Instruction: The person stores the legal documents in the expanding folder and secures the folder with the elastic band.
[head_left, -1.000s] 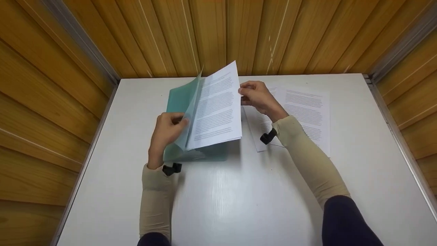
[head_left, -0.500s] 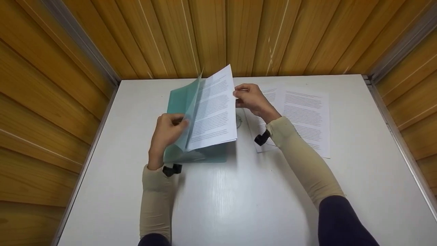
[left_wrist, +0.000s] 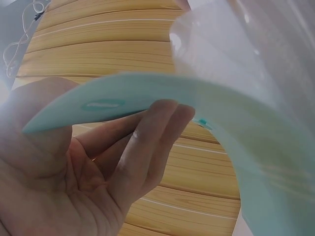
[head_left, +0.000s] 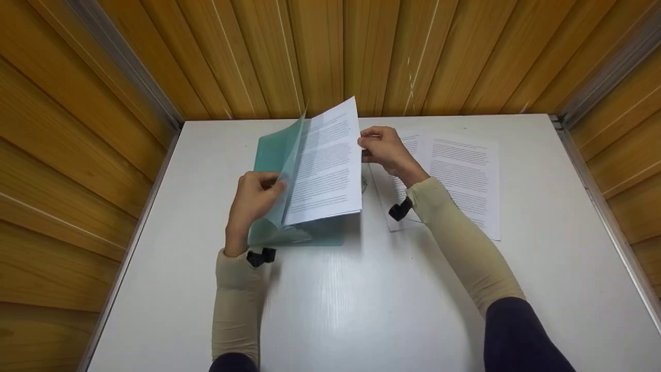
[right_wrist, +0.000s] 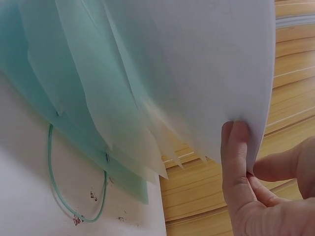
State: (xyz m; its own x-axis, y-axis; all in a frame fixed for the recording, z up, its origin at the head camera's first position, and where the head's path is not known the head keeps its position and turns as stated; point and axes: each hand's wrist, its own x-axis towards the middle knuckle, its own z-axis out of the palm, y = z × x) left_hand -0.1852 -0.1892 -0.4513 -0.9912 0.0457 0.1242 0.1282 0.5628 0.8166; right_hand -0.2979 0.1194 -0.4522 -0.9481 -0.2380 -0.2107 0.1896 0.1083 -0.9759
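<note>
A translucent teal document folder (head_left: 273,152) stands partly open on the table. At its left side my left hand (head_left: 250,199) pinches the raised cover, which curves between thumb and fingers in the left wrist view, where the cover (left_wrist: 147,91) shows close up. Printed paper sheets (head_left: 328,160) stand tilted up against the inside of that cover. Their right edge is pinched by my right hand (head_left: 388,150); in the right wrist view the thumb and fingers (right_wrist: 235,157) lie on opposite sides of the sheets. The sheets' lower left edge is partly hidden by the cover.
More printed pages (head_left: 459,175) lie flat on the white table (head_left: 330,299), to the right, partly under my right forearm. A thin teal elastic loop (right_wrist: 49,162) hangs from the folder edge. Wooden panel walls (head_left: 356,57) enclose the table's back and sides.
My right hand and the sheets' free edge moved slightly left, then a little back to the right. The left hand keeps its hold on the folder cover almost unmoved.
</note>
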